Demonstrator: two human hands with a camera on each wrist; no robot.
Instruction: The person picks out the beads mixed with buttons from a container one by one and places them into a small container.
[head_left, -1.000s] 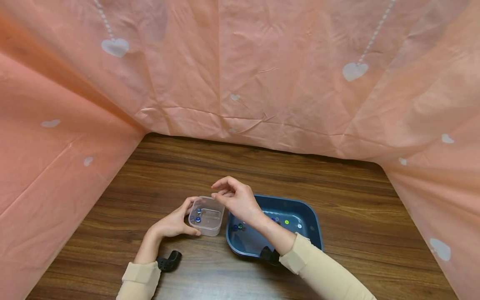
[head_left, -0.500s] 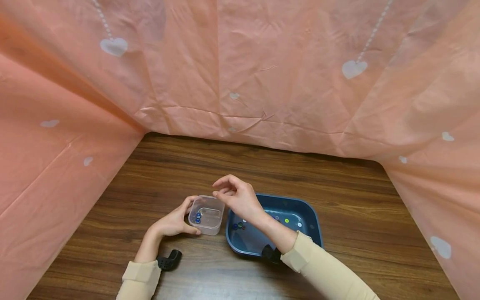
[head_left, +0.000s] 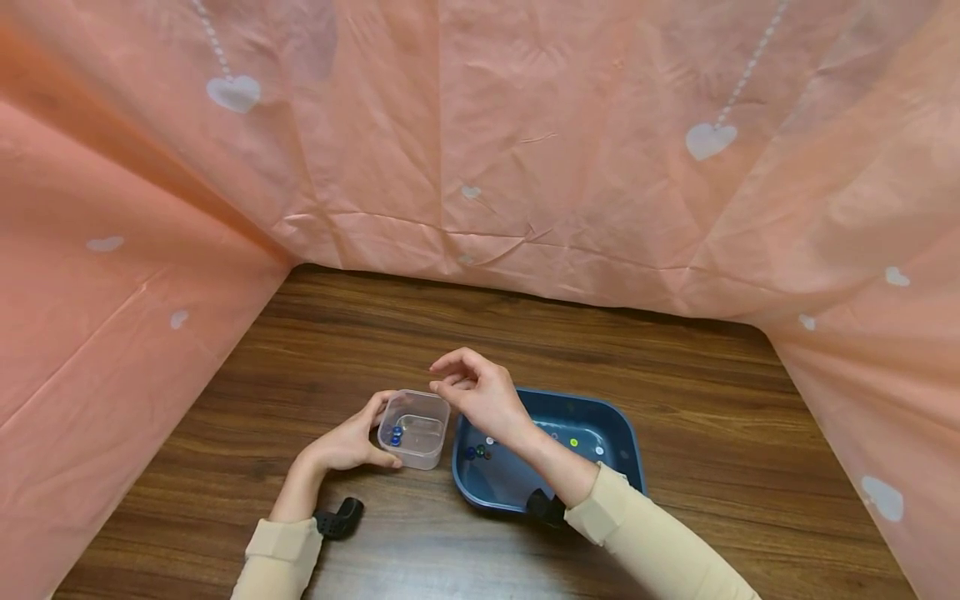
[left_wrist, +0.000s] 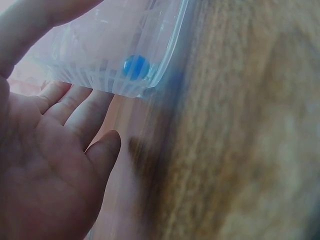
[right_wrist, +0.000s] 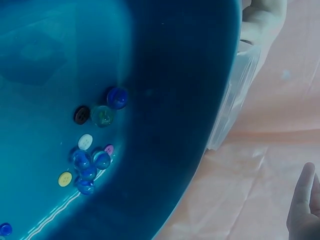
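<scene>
a: where's the small clear tub (head_left: 414, 431)?
b: on the wooden tabletop (head_left: 675, 400), just left of the blue tray (head_left: 622, 442), close to it. a few blue beads (head_left: 395, 435) lie in its near-left corner; the left wrist view shows one blue bead (left_wrist: 136, 66) through the ribbed wall.

a: who has it?
b: the left hand (head_left: 347, 446) grips it from the left side, thumb along the near wall and fingers curled round the far corner.

a: and the other hand?
b: the right hand (head_left: 480, 393) hangs above the gap between tub and tray, fingertips drawn together toward the thumb over the tub's far right corner. whether something is pinched there is too small to tell.

a: what's in the tray?
b: from the right wrist view, a cluster of blue glass beads (right_wrist: 88, 167), a black button (right_wrist: 82, 114), a white button (right_wrist: 85, 141), a yellow button (right_wrist: 65, 178), and a greenish bead (right_wrist: 102, 115) next to a dark blue one (right_wrist: 117, 97).

a: around it all?
b: a pink sheet with white hearts (head_left: 525, 150) hangs behind and at both sides. both arms wear cream sleeves (head_left: 660, 550), with a black wrist mount (head_left: 337, 518) by the left cuff.
</scene>
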